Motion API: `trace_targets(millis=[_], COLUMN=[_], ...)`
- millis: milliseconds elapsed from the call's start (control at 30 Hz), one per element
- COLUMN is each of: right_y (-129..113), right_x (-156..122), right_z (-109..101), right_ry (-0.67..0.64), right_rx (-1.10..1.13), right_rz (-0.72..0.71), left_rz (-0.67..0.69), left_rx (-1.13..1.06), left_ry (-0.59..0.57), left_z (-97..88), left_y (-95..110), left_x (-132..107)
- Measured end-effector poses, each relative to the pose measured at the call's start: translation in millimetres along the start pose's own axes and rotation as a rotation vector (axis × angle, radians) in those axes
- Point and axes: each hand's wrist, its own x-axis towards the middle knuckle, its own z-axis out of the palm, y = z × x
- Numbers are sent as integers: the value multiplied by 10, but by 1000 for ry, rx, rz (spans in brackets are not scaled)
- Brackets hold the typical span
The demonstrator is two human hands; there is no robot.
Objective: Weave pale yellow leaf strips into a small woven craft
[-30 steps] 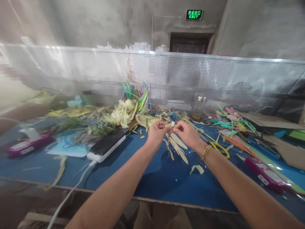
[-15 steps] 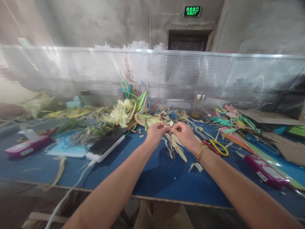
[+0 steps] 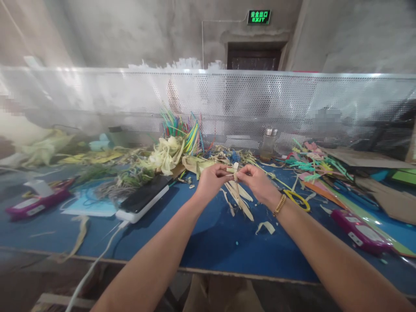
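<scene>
Over the blue table (image 3: 221, 251), both hands work at a small piece made of pale dried husk strips (image 3: 235, 174), apparently corn husk. My left hand (image 3: 209, 182) pinches its left side between thumb and fingers. From the other side, my right hand (image 3: 255, 181) pinches it too, a gold bracelet (image 3: 279, 204) round the wrist. A short pale end sticks up between the fingertips. Below them, loose husk strips (image 3: 242, 201) fan out toward me; whether these join the held piece I cannot tell. Yellow-handled scissors (image 3: 299, 200) lie right of my right hand, partly hidden by it.
A black phone on a white power bank (image 3: 143, 199) lies left, trailing a white cable (image 3: 97, 260). A purple power strip (image 3: 360, 232) lies right, another (image 3: 40, 203) far left. Behind stand a glass bottle (image 3: 268, 145), colourful stems (image 3: 182, 128) and a perforated metal screen (image 3: 208, 95).
My fingertips have drawn slightly apart, and more of the husk piece shows between them. My right hand has shifted a little right, covering more of the scissors.
</scene>
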Motion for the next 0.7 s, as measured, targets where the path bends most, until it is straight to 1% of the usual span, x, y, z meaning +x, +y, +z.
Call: trace_targets(millis=[100,200,333,467,600,700], right_y=[-74,-147,-190,-202,-216,-226], right_x=[-17,-38,-55,-64,-71,-79], right_z=[14,19,17,22,24,26], right_ry=[-12,-48,-70,-82,-90,-97], right_rx=[172,294,383,435,469,481], right_rz=[59,103,141,147,142,154], left_rz=[42,57,47,18,44,105], left_rx=[5,1,-19,-19,124,255], left_ry=[33,12,2,-6,-69,-49], left_z=[10,4,-9,-36,-101,-149], left_y=[26,78,116,67,14,26], left_x=[-3,-12,-22,-6,27,43])
